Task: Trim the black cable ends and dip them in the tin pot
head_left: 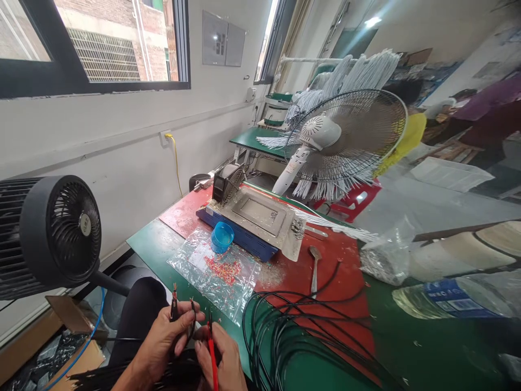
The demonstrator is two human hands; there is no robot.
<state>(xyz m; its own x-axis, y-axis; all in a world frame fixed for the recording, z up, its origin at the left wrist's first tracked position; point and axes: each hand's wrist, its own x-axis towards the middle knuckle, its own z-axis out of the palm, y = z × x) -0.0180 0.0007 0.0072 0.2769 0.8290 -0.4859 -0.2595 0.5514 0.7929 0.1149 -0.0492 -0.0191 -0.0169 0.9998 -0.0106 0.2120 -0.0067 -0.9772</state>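
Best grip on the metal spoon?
Mid-handle, from above, pinching across its width. The spoon lies flat, bowl away from the wearer, slim handle pointing nearer. Black cables crowd the handle's near end, so gripping higher would likely avoid snagging.

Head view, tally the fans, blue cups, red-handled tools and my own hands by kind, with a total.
Fans: 3 (white fan, large black fan, small black fan)
Blue cup: 1
Red-handled tool: 1
Your hands: 2 (left hand, right hand)
Total: 7
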